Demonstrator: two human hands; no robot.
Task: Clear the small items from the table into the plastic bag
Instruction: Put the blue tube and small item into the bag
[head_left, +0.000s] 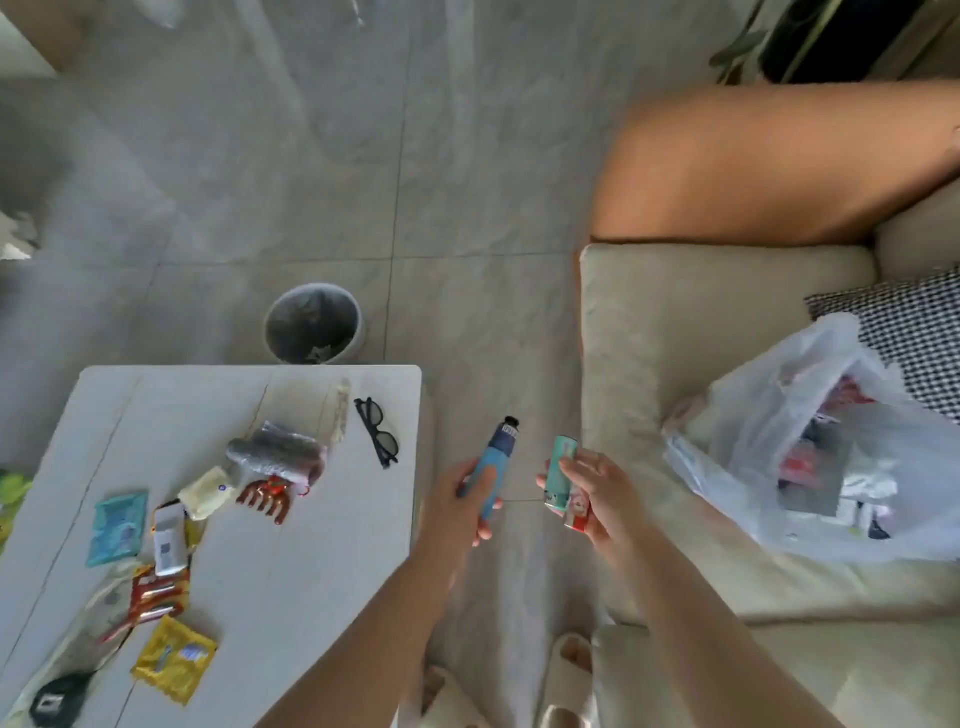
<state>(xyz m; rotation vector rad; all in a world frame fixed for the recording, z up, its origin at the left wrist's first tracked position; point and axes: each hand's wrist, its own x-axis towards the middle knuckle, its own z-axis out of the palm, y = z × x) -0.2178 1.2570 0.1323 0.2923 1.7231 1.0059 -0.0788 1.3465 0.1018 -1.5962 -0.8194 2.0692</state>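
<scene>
Left hand (470, 499) gripping blue tube (492, 467), right hand (592, 493) gripping teal packet (560, 475); plastic bag (810, 447) lying right of frame, nearer the right hand

**Hands and arms, head view**

Both forearms enter from the bottom edge and reach forward, converging slightly, bare to the frame edge. Left hand (460, 501): fingers curled round a blue tube (492, 470), thumb lying along its upper side, fingertips visible underneath; the tube points up and away from the body. Right hand (597, 496): palm turned inward toward the left hand, fingers wrapped round a small teal and pink pack (562, 480), gripped near its lower half, upper end protruding past the fingers. The hands sit level with each other, near but apart. Wrists roughly straight. Motion blur softens the left forearm.
</scene>
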